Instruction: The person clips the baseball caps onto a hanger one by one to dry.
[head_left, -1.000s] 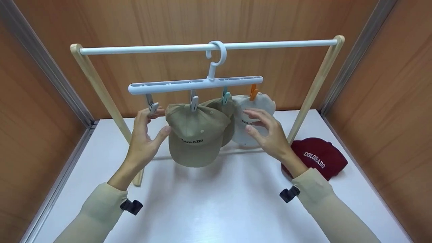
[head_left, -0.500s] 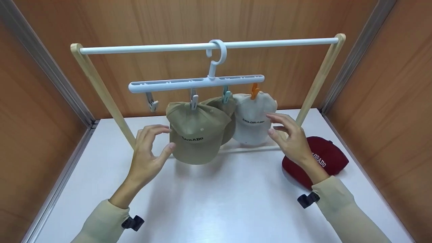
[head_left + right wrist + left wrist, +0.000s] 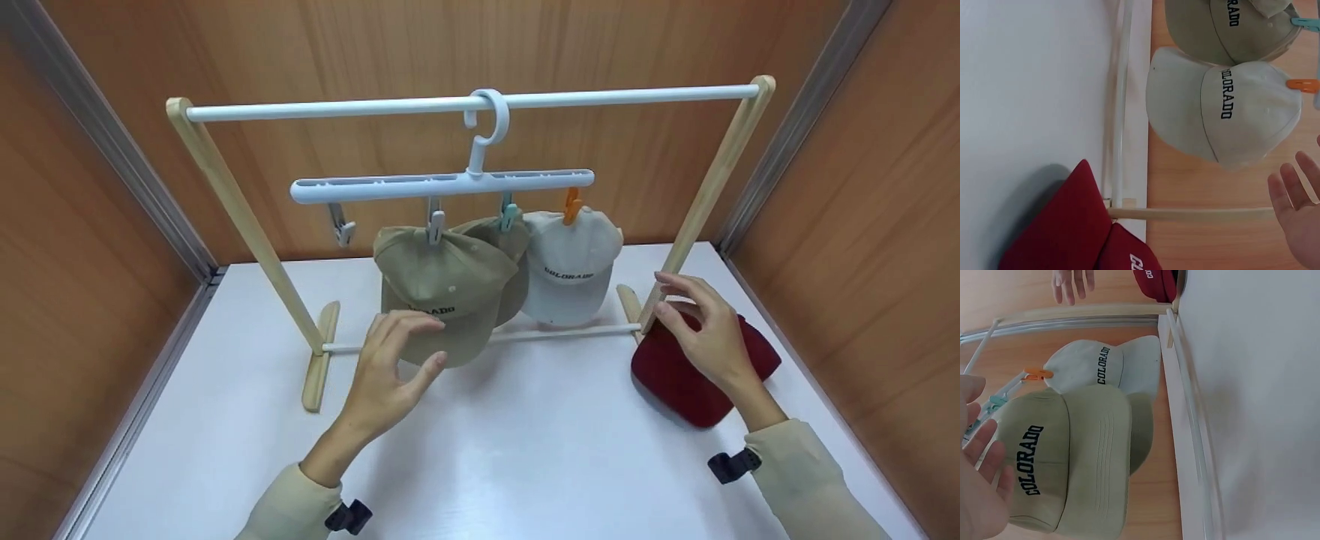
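Observation:
Three caps hang from a pale blue hanger: an olive cap on a grey clip, another olive cap partly behind it on a teal clip, and a whitish cap on an orange clip. My left hand is in front of the nearer olive cap, fingers loosely bent and holding nothing. Over a dark red cap on the table, my right hand hovers with fingers apart and nothing in its grasp. It hides part of that cap.
The hanger hooks over the white top rod of a wooden-legged rack. A grey clip at the hanger's left end holds nothing. A lower bar crosses the white table. Wood panels enclose three sides.
My left hand has dropped away from the leftmost clip and moved right. My right hand has gone from the whitish cap rightward to above the dark red cap.

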Motion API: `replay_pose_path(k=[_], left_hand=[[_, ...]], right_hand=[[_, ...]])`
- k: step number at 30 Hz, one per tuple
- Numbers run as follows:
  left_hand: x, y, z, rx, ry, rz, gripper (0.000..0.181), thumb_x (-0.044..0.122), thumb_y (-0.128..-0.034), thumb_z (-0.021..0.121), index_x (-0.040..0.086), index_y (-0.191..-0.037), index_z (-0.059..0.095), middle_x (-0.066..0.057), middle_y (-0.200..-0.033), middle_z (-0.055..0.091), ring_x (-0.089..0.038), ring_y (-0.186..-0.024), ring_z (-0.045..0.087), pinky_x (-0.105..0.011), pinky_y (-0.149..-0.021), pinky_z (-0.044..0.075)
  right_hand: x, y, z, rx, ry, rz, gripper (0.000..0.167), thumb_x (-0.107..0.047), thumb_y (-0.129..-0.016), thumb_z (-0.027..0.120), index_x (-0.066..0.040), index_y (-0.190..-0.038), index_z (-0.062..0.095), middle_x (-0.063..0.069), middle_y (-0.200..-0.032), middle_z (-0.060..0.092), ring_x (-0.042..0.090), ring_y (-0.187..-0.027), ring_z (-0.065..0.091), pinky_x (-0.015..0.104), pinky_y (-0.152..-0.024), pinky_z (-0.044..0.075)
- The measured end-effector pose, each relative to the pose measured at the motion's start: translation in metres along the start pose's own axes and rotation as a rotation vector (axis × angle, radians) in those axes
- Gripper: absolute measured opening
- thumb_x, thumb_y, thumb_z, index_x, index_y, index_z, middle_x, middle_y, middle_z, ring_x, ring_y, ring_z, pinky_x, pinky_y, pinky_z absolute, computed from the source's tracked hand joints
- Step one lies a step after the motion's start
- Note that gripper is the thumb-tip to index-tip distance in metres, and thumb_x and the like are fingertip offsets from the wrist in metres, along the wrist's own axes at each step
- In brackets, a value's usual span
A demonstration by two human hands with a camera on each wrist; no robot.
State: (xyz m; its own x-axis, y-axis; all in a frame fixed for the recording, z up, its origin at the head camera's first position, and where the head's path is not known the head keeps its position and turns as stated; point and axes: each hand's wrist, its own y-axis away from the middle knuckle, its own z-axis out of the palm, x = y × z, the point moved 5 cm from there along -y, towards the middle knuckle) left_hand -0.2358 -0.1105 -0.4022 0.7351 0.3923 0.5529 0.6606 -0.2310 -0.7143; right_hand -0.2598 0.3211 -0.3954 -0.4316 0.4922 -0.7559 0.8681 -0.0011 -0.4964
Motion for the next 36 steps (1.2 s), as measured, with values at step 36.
replay_pose_path(k=[36], left_hand=[[0.027, -0.027, 0.151, -0.389, 0.147, -0.121, 0.039, 0.034, -0.1022, 0.072, 0.016, -0.136, 0.065, 0.003, -0.135, 0.068, -0.015, -0.13, 0.057, -0.045, -0.119, 0.041]], right_hand=[[0.134, 0.032, -0.124, 0.049, 0.394, 0.474, 0.055, -0.04, -0.11, 0.054, -0.007, -0.153, 0.054, 0.022, -0.145, 0.059, -0.002, -0.109, 0.051, 0.02, -0.085, 0.042]])
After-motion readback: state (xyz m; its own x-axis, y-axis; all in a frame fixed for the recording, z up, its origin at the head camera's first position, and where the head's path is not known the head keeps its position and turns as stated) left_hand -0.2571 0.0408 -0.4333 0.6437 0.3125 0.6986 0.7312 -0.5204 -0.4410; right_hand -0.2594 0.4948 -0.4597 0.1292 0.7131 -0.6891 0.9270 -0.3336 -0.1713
